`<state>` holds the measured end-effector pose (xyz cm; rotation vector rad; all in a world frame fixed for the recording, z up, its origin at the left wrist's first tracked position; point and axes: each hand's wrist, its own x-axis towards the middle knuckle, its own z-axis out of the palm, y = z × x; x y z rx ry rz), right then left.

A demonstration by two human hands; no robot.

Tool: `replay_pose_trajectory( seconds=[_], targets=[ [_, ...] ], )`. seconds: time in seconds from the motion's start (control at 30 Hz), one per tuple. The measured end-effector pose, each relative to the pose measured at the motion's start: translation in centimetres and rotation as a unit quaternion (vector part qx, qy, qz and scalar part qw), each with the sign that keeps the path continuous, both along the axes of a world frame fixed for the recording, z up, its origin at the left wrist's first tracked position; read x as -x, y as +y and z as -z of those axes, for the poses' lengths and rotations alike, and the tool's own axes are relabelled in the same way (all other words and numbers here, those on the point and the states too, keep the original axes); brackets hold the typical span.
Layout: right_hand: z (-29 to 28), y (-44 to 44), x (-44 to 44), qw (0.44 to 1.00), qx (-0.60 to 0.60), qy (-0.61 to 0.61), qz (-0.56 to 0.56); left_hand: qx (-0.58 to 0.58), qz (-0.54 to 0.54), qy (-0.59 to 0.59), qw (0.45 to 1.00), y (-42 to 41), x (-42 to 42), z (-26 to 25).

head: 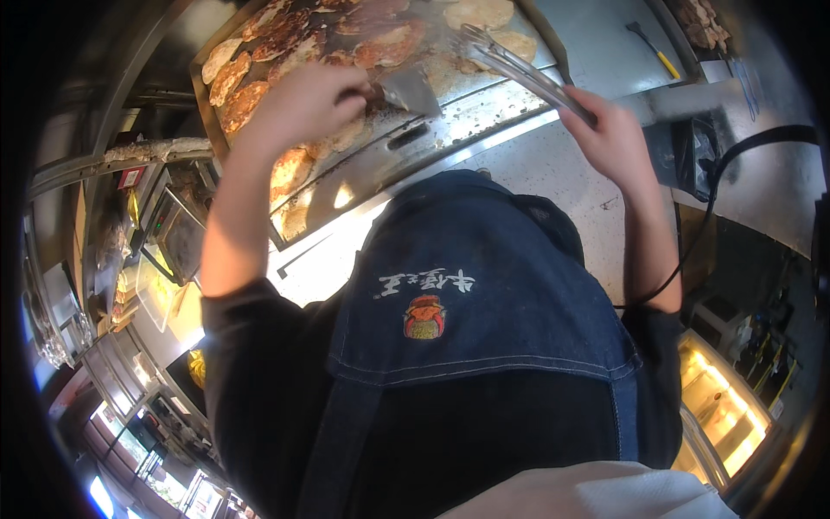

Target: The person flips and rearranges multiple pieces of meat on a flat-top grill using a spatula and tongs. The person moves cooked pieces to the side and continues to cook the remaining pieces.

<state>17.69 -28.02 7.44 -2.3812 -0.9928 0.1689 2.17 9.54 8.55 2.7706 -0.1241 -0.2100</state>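
Observation:
My left hand grips the handle of a flat metal spatula, its blade near the front of the griddle. In my right hand is a pair of metal tongs. Their tips are over pale meat pieces at the griddle's right side, where the view is hazy. Browned flat meat pieces cover much of the left and far part of the hot plate. Others lie near the front left, below my left wrist. The spatula's handle is mostly hidden by my fingers.
Raised metal walls edge the griddle, with a slotted front ledge. A yellow-handled scraper lies on steel at right, near piled meat. A black cable loops beside my right arm. A lit cabinet stands at lower right.

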Motion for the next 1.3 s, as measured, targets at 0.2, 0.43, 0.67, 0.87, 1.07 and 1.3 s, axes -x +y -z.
replay_pose_trajectory(
  seconds=[0.2, 0.43, 0.67, 0.87, 1.07, 1.3],
  targets=[
    [-2.2, 4.2, 0.4, 0.962, 0.243, -0.105, -0.067, 0.101, -0.108, -0.032, 0.988, -5.5, 7.1, 1.2],
    [-3.4, 3.0, 0.2, 0.979, 0.139, -0.103, -0.111, 0.203, -0.270, -0.016, 0.941, -7.5, 13.2, 2.8],
    [-4.5, 3.4, -0.3, 0.967, 0.210, -0.052, -0.133, 0.165, -0.308, -0.057, 0.935, -8.1, 13.1, 2.8],
    [-3.1, 4.4, -0.8, 0.988, 0.102, -0.101, -0.052, 0.184, -0.303, -0.026, 0.935, -8.8, 12.5, 2.0],
    [-3.2, 2.8, -1.1, 0.969, 0.160, -0.024, -0.187, 0.187, -0.322, -0.047, 0.927, -9.4, 12.8, 2.3],
    [-0.4, 3.2, -2.8, 0.990, 0.066, -0.069, -0.103, 0.178, -0.332, -0.019, 0.926, -9.3, 12.5, 2.9]
  ],
)
